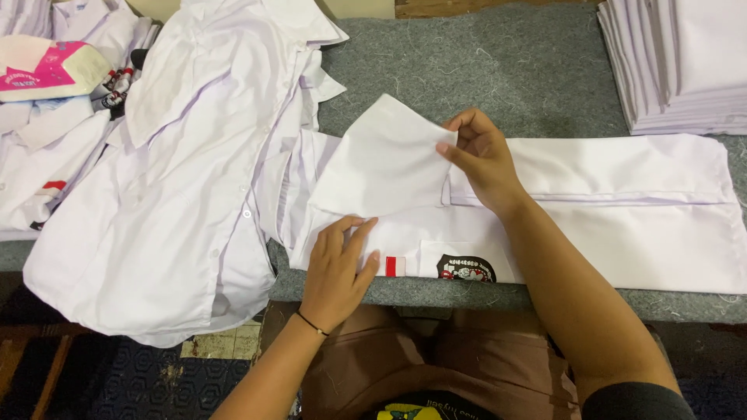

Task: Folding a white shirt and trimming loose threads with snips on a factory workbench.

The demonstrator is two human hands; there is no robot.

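while the white shirt point(591, 210) lies stretched across the grey felt desk point(498, 70) in front of the person, its folding looks about halfway done: the body is already flattened into a long narrow band running to the right, and the sleeve point(385, 163) is lifted and being turned over toward the middle. the right hand point(482, 155) pinches the edge of that sleeve between thumb and fingers, closed on the cloth. the left hand point(338, 268) rests flat with fingers spread, pressing the shirt's lower edge just beside a small red and white patch point(395, 266) and near a round dark badge point(465, 269) on the pocket. what is left, by the look of it, is laying the sleeve down and folding the long band shorter. a neat stack of folded white shirts point(677, 62) sits at the far right corner of the desk, well apart from the hands. a loose heap of unfolded white shirts point(179, 179) sprawls on the left, hanging over the desk's front edge. no box, bin or bag shows anywhere.
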